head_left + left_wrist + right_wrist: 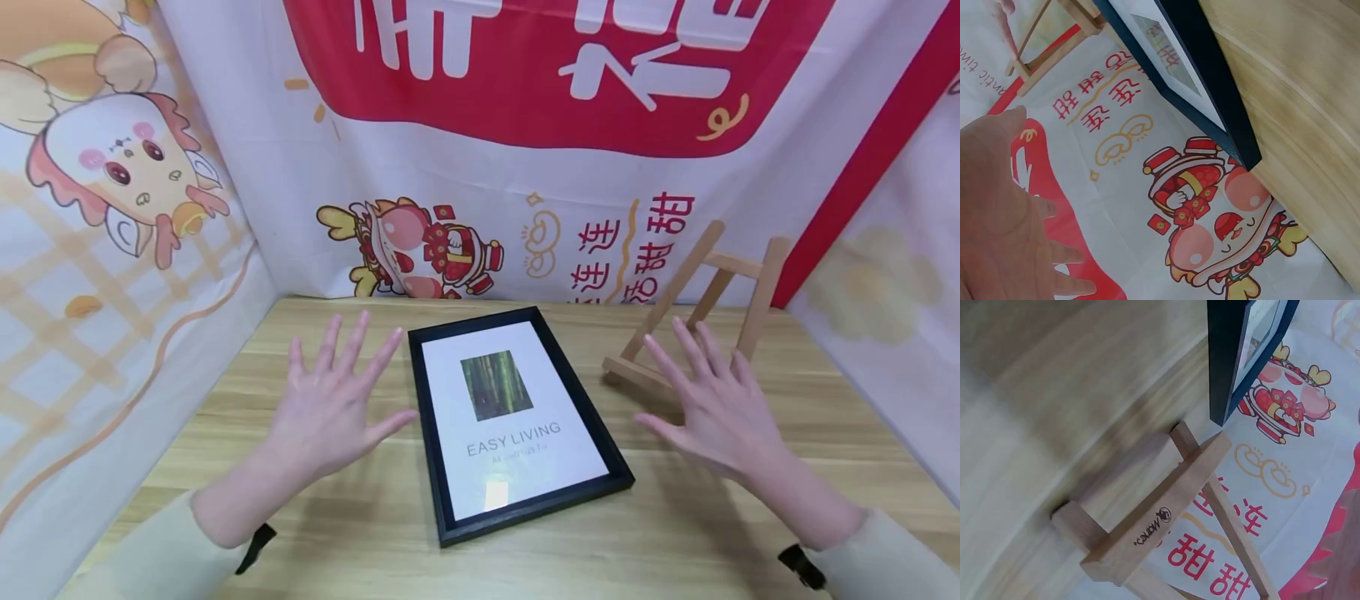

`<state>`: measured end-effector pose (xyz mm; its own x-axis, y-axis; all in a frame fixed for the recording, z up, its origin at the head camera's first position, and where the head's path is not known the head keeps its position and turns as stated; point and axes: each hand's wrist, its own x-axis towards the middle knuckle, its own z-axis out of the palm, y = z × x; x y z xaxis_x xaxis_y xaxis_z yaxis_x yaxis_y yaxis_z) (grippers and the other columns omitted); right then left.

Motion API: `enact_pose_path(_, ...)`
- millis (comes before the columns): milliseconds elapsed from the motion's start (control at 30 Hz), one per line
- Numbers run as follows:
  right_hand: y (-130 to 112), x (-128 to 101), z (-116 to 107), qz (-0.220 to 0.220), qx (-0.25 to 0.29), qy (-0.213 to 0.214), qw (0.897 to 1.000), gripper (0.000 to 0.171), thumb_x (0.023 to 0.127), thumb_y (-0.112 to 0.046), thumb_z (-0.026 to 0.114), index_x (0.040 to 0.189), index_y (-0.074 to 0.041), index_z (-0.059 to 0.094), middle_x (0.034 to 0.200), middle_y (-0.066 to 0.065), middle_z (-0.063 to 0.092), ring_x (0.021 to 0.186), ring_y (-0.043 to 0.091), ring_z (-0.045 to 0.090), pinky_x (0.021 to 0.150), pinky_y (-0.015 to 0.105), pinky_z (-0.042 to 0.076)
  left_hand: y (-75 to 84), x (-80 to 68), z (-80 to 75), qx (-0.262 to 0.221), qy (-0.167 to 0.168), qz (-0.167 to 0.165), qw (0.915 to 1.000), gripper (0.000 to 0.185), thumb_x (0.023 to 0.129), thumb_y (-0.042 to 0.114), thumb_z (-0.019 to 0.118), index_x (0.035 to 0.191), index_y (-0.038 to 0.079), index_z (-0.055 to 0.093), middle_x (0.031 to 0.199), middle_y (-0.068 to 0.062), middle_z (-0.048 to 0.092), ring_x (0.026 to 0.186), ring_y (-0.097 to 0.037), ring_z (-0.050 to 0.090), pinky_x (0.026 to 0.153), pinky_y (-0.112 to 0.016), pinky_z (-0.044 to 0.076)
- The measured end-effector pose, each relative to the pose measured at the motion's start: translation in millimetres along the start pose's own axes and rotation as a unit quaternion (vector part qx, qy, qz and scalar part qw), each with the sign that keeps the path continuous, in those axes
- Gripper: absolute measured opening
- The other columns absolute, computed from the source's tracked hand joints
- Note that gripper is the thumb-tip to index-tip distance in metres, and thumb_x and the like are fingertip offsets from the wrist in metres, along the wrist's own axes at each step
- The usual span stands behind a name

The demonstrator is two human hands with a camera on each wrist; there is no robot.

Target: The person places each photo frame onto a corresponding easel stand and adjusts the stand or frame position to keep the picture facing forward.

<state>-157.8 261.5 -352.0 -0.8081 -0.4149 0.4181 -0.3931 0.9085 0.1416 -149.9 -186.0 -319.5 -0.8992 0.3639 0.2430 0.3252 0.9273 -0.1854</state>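
Observation:
A black picture frame lies flat on the wooden table, turned slightly. Its white sheet shows a green forest picture and the words "EASY LIVING". To its left my left hand hovers with fingers spread, holding nothing. On the other side my right hand is also spread and holds nothing, in front of a small wooden easel. The easel stands upright at the back right. In the right wrist view, the ledge of the easel carries a printed brand mark, with the frame beyond it.
The wooden table runs back to a white cloth backdrop with red lettering and cartoon figures. Patterned cloth also hangs along the left side, and more cloth along the right.

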Motion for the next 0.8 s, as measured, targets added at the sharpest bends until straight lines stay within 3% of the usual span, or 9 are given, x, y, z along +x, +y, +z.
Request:
enact_pose_path(300, -2.9, 27.5, 6.4, -0.031, 0.032, -0.025, 0.999, 0.094, 0.082, -0.066, 0.059, 0.156, -0.026, 0.02, 0.163, 0.007, -0.002, 0.145, 0.037, 0.006, 0.105, 0.072, 0.019, -7.1, 2.0, 10.3, -0.024, -0.02, -0.01, 0.9995, 0.092, 0.086, 0.079, 0.034, 0.157, 0.03, 0.004, 0.16, -0.014, -0.006, 0.143, -0.044, -0.003, 0.103, -0.072, -0.008)
enact_pose_path(533, -14.4, 47.3, 24.2, -0.044, 0.085, -0.071, 0.993, 0.095, 0.084, -0.07, 0.055, 0.157, -0.025, 0.015, 0.162, 0.011, 0.006, 0.142, 0.042, 0.017, 0.105, 0.07, 0.023, -5.6, 5.2, 40.6, -0.12, -0.021, -0.037, 0.9919, 0.098, 0.085, 0.077, 0.042, 0.157, 0.027, -0.004, 0.161, -0.013, -0.003, 0.143, -0.044, 0.003, 0.105, -0.072, -0.002)
enact_pose_path(633, -19.3, 54.3, 31.5, -0.028, 0.132, -0.103, 0.986, 0.096, 0.084, -0.07, 0.055, 0.158, -0.028, 0.009, 0.161, 0.012, 0.008, 0.14, 0.043, 0.022, 0.097, 0.069, 0.036, -0.6, 6.4, 51.5, -0.158, -0.026, -0.051, 0.9858, 0.103, 0.082, 0.081, 0.039, 0.156, 0.025, -0.007, 0.161, -0.012, -0.001, 0.144, -0.042, 0.005, 0.105, -0.072, 0.002)
enact_pose_path(800, -22.6, 61.1, 45.0, 0.015, 0.244, -0.148, 0.958, 0.1, 0.084, -0.061, 0.065, 0.157, -0.031, 0.004, 0.16, 0.014, 0.012, 0.137, 0.044, 0.028, 0.096, 0.068, 0.037, 9.1, 5.5, 66.2, -0.21, -0.033, -0.066, 0.9749, 0.11, 0.081, 0.082, 0.041, 0.156, 0.02, -0.009, 0.161, -0.013, 0.004, 0.144, -0.038, 0.011, 0.11, -0.067, 0.009)
